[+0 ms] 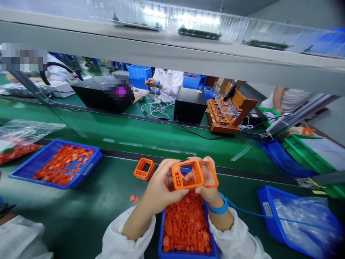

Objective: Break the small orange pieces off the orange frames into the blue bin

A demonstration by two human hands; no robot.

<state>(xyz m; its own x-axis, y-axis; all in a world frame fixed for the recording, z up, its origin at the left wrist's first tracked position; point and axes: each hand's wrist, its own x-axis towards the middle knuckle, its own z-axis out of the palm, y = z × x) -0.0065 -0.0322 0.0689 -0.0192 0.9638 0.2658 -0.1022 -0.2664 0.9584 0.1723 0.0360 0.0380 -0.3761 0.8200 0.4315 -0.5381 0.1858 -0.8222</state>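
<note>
Both my hands hold an orange plastic frame [188,175] above a blue tray [161,233] full of small orange parts. My left hand [161,185] pinches the frame's left side, fingers closed on it. My right hand [208,183] grips its right side, fingers curled round it; a blue wrist strap [219,208] with a cord sits on that wrist. A second orange frame [144,169] lies on the green mat to the left of my hands.
A blue tray of orange parts [58,163] sits at the left, with a plastic bag [21,138] beyond it. A blue bin with clear bags [299,219] is at the right. Across the green conveyor [129,133] stand black boxes, an orange fixture [228,113], and other people in white.
</note>
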